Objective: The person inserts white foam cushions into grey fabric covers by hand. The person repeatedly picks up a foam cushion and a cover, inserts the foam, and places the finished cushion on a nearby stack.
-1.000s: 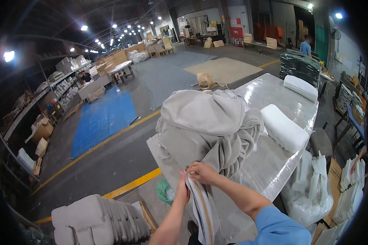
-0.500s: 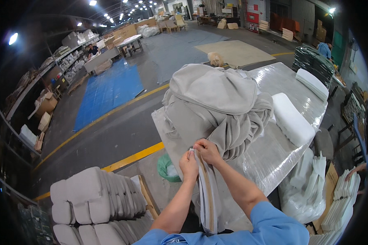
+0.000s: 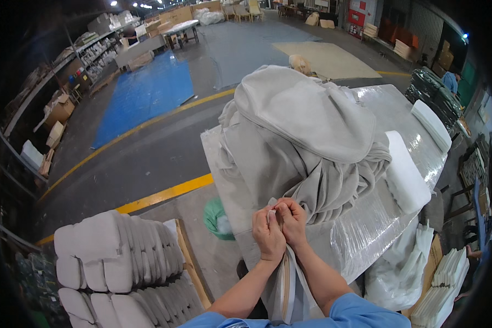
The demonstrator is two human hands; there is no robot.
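My left hand (image 3: 268,236) and my right hand (image 3: 293,220) are together at the near edge of the table, fingers closed on the upper end of a grey fabric cover (image 3: 300,292). A long zipper with tan tape (image 3: 287,287) runs down the cover toward my body. A small tip of the pale fabric pokes up above my fingertips. Exactly what each fingertip pinches is partly hidden. Just beyond my hands lies a large heap of grey fabric covers (image 3: 306,126), loosely folded with piped edges.
The table (image 3: 350,246) is wrapped in clear plastic; white padding pieces (image 3: 407,175) lie on its right. Stacked grey cushions (image 3: 112,246) stand at left, a green bag (image 3: 217,218) beside the table. White sheets (image 3: 441,290) and plastic-bagged padding (image 3: 396,273) sit at lower right.
My hands have drawn closer together at the cover's end, and the zipper strip has turned and folded. The view has shifted, so the heap appears larger and farther right.
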